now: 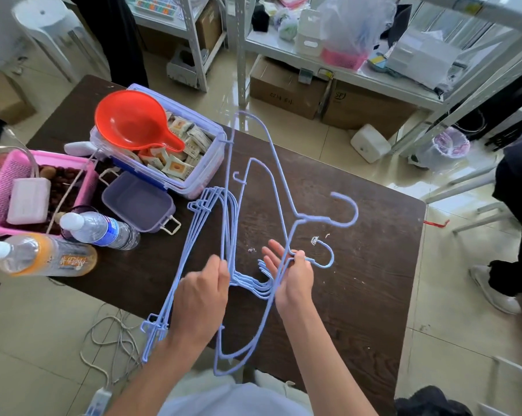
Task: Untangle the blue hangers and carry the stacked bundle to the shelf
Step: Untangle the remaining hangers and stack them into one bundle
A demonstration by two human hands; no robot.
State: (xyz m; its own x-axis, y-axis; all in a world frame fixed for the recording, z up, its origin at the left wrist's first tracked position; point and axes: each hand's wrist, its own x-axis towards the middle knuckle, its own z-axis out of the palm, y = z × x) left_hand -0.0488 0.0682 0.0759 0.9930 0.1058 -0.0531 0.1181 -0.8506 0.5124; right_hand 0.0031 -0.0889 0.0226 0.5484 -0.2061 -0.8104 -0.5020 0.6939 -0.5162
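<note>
**Sorting the blue hangers over the table**

Both hands grip wire: the left hand [204, 291] is pinched around the gathered rods of the blue hanger bundle [199, 235], thumb and fingers closed on several strands at once, while the right hand [292, 277] holds the neck of a single hanger [319, 259] just below its hook, with the forefinger and middle finger stretched out and free. The bundle hangs slantwise above the dark wooden table [358, 295], its lower corners past the near edge towards the person's lap, its upper ends close beside the clear storage box [175, 163] that carries a red scoop [133, 121]. A larger loose hanger [283, 181] stands out of the stack, its hook [348, 210] well clear to the right and its long shoulder reaching up past the box.

The step in hand looks like freeing the stray hangers and laying them flush with the rest. To do it well, the left hand should keep the stack firmly clamped so that it does not fan out, while the right draws its hanger along the line of the others, not across them, so that the small end hooks do not snag. Hooks ought to face one way before the bundle is closed. The metal shelf [328, 64] stands beyond the table's far side; carrying has not yet begun.
</note>
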